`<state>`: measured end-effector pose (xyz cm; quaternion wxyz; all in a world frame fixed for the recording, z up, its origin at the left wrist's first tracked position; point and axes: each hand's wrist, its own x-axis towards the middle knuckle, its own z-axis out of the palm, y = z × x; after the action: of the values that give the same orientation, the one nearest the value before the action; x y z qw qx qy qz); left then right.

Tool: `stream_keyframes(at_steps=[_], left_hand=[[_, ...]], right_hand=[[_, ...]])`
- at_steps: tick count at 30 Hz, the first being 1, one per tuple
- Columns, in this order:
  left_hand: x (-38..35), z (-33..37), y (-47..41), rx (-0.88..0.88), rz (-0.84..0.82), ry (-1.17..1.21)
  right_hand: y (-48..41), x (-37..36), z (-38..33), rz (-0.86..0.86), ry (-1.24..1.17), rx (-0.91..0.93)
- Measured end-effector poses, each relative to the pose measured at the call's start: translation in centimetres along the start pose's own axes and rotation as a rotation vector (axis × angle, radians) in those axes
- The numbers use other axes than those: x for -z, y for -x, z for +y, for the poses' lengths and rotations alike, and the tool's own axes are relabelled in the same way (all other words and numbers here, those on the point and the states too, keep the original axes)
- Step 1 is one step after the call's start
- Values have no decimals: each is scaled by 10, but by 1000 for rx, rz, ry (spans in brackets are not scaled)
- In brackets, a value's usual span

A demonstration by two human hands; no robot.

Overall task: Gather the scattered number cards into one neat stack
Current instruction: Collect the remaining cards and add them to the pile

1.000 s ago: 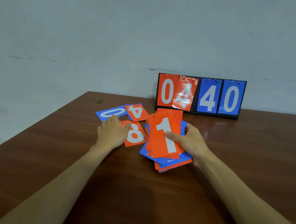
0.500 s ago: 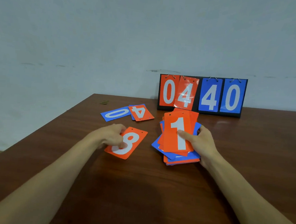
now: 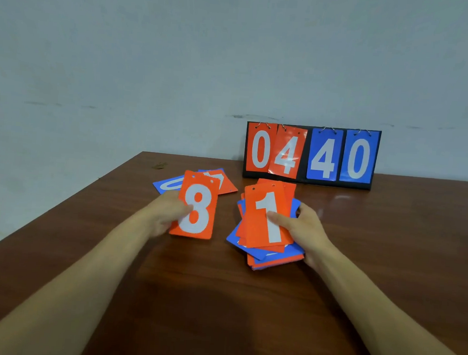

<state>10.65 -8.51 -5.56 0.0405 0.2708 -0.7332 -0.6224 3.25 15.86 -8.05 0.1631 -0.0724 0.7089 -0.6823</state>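
Pinching an orange card with a white 8 [image 3: 197,208], the left hand [image 3: 166,214] holds it above the brown wooden table [image 3: 218,309]. Beside it, the right hand [image 3: 305,233] grips the untidy orange-and-blue card stack [image 3: 273,256], thumb on its top 1. The 8 partly hides a blue 0 card [image 3: 168,185] and a second orange card [image 3: 227,187] lying behind. Farthest stands a black scoreboard [image 3: 312,155] reading 0440.

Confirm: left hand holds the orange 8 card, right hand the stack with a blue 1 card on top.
No: the head view shows the 1 card atop the stack in the right hand is orange, not blue. The left hand holds the orange 8 card.
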Motion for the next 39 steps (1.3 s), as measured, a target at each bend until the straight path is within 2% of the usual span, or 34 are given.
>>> stream_keyframes(at_steps=[2,4,9,11,13,16,18,20,21,25,27,29,35,39], left_hand=[[2,1,-3,-57,-46,166],[-4,4,-4,-107,-80,220],[-30,0,-27,-207,-15,-61],[-34,1,-36,-242,2,-99],[-31,1,-49,-319,89,-132],[-22,1,-72,-456,202,-428],[-19,0,-90,-478,122,-693],[-22,-1,-104,-423,45,-892],[-24,-2,-109,-428,51,-959],[-28,-1,-114,-686,199,-1173],[-27,-2,-112,-761,220,-1229],[-24,-2,-107,-802,281,-1160],[5,18,-66,-897,568,-615],[19,43,-32,-817,539,-301]], right_hand=[[-5,-6,0,-1,-12,4],[-11,-15,-1,-16,-18,14],[-30,-37,-7,-88,38,49],[-39,-40,-8,-82,93,65],[-48,-38,-8,-53,93,58],[-57,-27,-2,7,20,45],[-60,-21,2,35,-59,39],[-63,-18,5,42,-89,47],[-64,-18,6,40,-85,48],[-66,-17,9,36,-77,43],[-66,-16,9,30,-83,47],[-65,-16,8,28,-99,55],[-60,-13,4,48,-189,26],[-53,-16,0,40,-168,22]])
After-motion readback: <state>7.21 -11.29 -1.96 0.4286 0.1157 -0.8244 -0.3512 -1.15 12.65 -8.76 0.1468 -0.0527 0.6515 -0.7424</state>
